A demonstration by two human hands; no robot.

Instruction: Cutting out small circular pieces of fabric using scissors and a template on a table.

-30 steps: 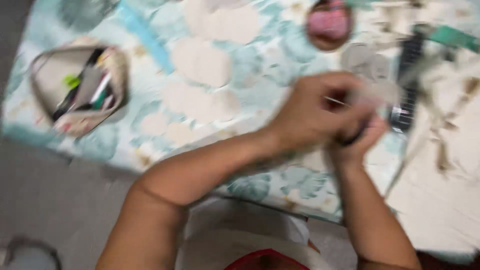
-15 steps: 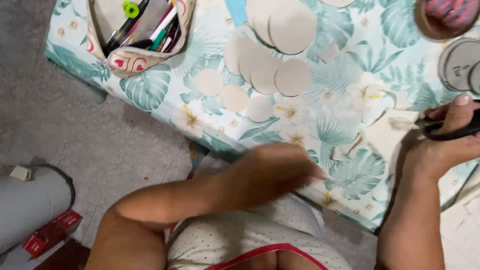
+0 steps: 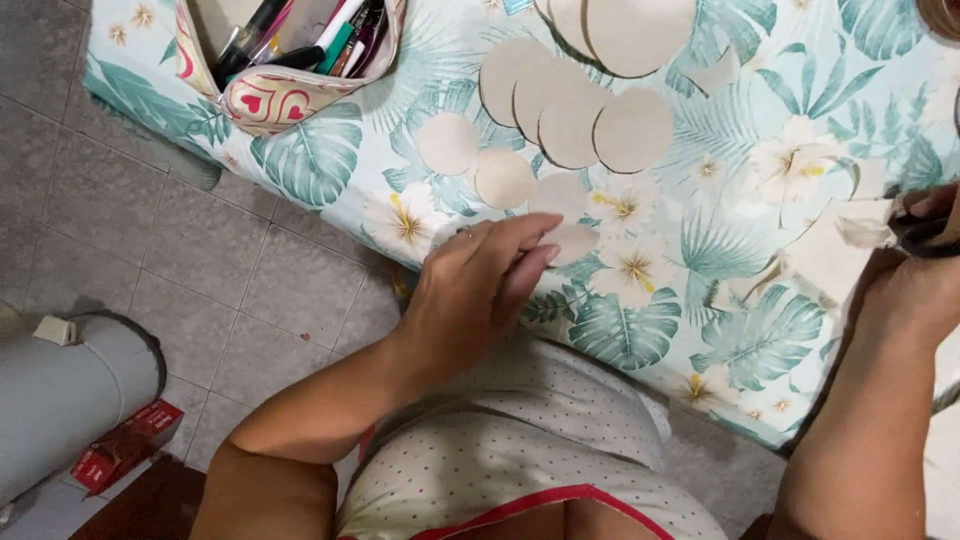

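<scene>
A leaf-and-flower printed cloth (image 3: 800,70) covered the table, with flat beige card discs (image 3: 570,120) overlapping at its far side. The left hand (image 3: 470,290) hovered at the near edge, fingers loosely extended, tips touching 1 small pale disc (image 3: 572,240). At right, the right hand (image 3: 915,270) gripped dark scissors (image 3: 925,235) beside a pale card scrap (image 3: 830,255)

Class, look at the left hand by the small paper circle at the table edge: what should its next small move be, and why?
Probably lift away. The left hand has its fingertips on a small paper circle lying flat beside other cut circles, while the right hand holds scissors and a paper scrap.
</scene>
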